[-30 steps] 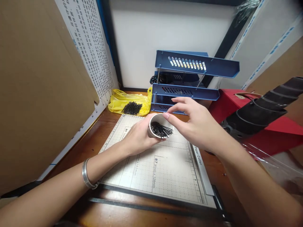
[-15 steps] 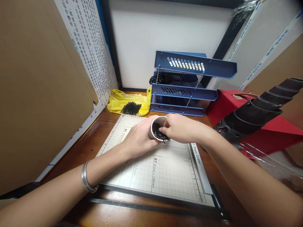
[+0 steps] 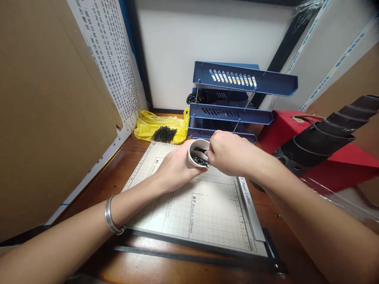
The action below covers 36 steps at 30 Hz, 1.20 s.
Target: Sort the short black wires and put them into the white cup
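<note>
yellow plastic bag (image 3: 140, 128) at left on the brown surface (image 3: 112, 169), a pile of thin black sticks (image 3: 164, 134) on it, out of reach of both hands as they stand. left hand (image 3: 174, 165) wrapped round a white cup (image 3: 199, 142), tilted, mouth toward the camera, held above the paper cutter (image 3: 217, 213). more loose black sticks (image 3: 199, 160) inside the cup. right hand (image 3: 208, 154) narrow, pinched at the cup's mouth, seemingly on a few of them. looks partway: one pile out, cup not emptied; exact count can't be told.
</note>
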Each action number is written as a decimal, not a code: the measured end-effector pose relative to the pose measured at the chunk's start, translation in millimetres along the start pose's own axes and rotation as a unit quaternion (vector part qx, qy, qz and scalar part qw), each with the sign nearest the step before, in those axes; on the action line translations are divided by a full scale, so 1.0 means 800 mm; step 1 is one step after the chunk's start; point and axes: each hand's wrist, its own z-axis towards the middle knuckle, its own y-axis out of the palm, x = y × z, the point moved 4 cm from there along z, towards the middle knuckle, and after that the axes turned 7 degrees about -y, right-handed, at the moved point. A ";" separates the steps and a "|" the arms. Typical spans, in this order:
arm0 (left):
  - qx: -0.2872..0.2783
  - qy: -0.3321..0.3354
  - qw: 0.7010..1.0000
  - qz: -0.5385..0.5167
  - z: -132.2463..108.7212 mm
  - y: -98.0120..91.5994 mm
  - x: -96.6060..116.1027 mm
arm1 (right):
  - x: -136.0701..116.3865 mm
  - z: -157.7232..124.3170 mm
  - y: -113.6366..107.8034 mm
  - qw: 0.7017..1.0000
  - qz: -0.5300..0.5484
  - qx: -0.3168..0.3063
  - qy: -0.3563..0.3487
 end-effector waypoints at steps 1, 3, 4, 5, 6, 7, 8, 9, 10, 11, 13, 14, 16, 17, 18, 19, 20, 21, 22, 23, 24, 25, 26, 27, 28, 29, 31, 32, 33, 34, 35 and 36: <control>0.003 -0.008 1.000 0.000 0.001 0.000 -0.001 | 0.000 0.000 -0.004 1.000 -0.006 0.000 -0.003; 0.009 -0.016 1.000 -0.007 0.005 -0.001 -0.003 | 0.004 -0.003 -0.014 1.000 -0.009 -0.002 -0.008; 0.012 -0.020 1.000 -0.014 0.008 -0.001 -0.004 | 0.009 -0.006 -0.018 1.000 -0.006 0.003 -0.005; 0.016 -0.026 0.999 -0.021 0.012 -0.002 -0.005 | 0.015 -0.010 -0.022 1.000 0.006 0.016 0.001; 0.022 -0.033 0.999 -0.029 0.018 -0.002 -0.007 | 0.023 -0.015 -0.026 0.999 0.026 0.036 0.008; 0.029 -0.042 0.998 -0.035 0.025 -0.002 -0.008 | 0.032 -0.023 -0.028 0.996 0.053 0.070 0.016; 0.037 -0.050 0.997 -0.038 0.034 -0.002 -0.011 | 0.041 -0.031 -0.028 0.990 0.087 0.105 0.019; 0.044 -0.057 0.997 -0.039 0.045 0.000 -0.013 | 0.050 -0.041 -0.024 0.983 0.124 0.135 0.019; 0.051 -0.062 0.996 -0.038 0.057 0.002 -0.016 | 0.058 -0.051 -0.018 0.974 0.163 0.157 0.019; 0.056 -0.066 0.996 -0.038 0.071 0.005 -0.020 | 0.065 -0.062 -0.009 0.962 0.207 0.177 0.020; 0.061 -0.072 0.995 -0.042 0.100 0.015 -0.028 | 0.075 -0.080 0.016 0.935 0.300 0.186 0.029; 0.062 -0.077 0.994 -0.042 0.115 0.022 -0.032 | 0.077 -0.088 0.030 0.924 0.336 0.178 0.039; 0.062 -0.092 0.993 -0.036 0.140 0.036 -0.040 | 0.077 -0.099 0.053 0.908 0.384 0.163 0.043; 0.060 -0.101 0.993 -0.031 0.150 0.043 -0.044 | 0.076 -0.103 0.063 0.901 0.405 0.150 0.044; 0.057 -0.109 0.992 -0.024 0.158 0.050 -0.047 | 0.074 -0.107 0.071 0.894 0.425 0.135 0.044; 0.052 -0.119 0.991 -0.017 0.164 0.056 -0.051 | 0.072 -0.109 0.077 0.886 0.445 0.120 0.044; 0.047 -0.130 0.990 -0.009 0.168 0.061 -0.053 | 0.071 -0.112 0.083 0.877 0.466 0.105 0.046; 0.040 -0.142 0.989 -0.001 0.170 0.066 -0.056 | 0.069 -0.114 0.088 0.868 0.486 0.091 0.048; 0.032 -0.155 0.987 0.009 0.171 0.069 -0.059 | 0.068 -0.117 0.092 0.858 0.504 0.081 0.052; 0.022 -0.167 0.986 0.017 0.171 0.072 -0.062 | 0.068 -0.119 0.096 0.849 0.521 0.075 0.055; 0.012 -0.177 0.984 0.025 0.170 0.074 -0.064 | 0.067 -0.122 0.099 0.840 0.535 0.073 0.057; 0.002 -0.184 0.982 0.031 0.170 0.075 -0.065 | 0.067 -0.124 0.103 0.830 0.549 0.075 0.058; -0.007 -0.188 0.982 0.035 0.169 0.075 -0.066 | 0.066 -0.126 0.107 0.821 0.563 0.077 0.059; -0.015 -0.188 0.981 0.037 0.169 0.074 -0.066 | 0.065 -0.127 0.111 0.811 0.577 0.077 0.061; -0.021 -0.186 0.982 0.037 0.168 0.072 -0.066 | 0.063 -0.128 0.115 0.800 0.592 0.074 0.066; -0.024 -0.182 0.982 0.037 0.166 0.068 -0.064 | 0.062 -0.129 0.119 0.788 0.608 0.070 0.071; -0.019 -0.164 0.986 0.036 0.158 0.057 -0.057 | 0.058 -0.129 0.125 0.766 0.634 0.063 0.081; -0.008 -0.152 0.988 0.037 0.149 0.050 -0.051 | 0.056 -0.130 0.126 0.758 0.643 0.065 0.087; 0.009 -0.136 0.990 0.039 0.137 0.042 -0.043 | 0.054 -0.131 0.128 0.751 0.650 0.067 0.092; 0.030 -0.116 0.992 0.040 0.121 0.034 -0.033 | 0.051 -0.132 0.128 0.745 0.656 0.069 0.098; 0.057 -0.102 0.992 0.043 0.101 0.026 -0.022 | 0.048 -0.133 0.129 0.740 0.661 0.070 0.103; 0.077 -0.082 0.993 0.042 0.078 0.019 -0.007 | 0.045 -0.135 0.129 0.734 0.667 0.069 0.109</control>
